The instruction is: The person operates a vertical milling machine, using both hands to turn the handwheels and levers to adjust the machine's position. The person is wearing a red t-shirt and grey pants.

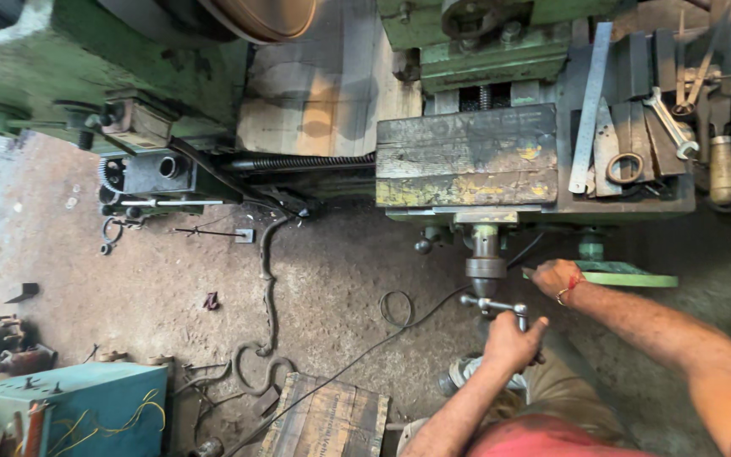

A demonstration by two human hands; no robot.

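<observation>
Oily workshop floor [332,279] under a green lathe [467,161]; hands grip crank handle [492,305] and handwheel [628,277].

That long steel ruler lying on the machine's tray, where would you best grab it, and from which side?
Take the long steel ruler by its lower end, coming from the near, front edge of the dark metal tray. It lies flat and nearly upright in view, with wrenches and a ring crowding its right side, while that end sits nearest the edge.
</observation>
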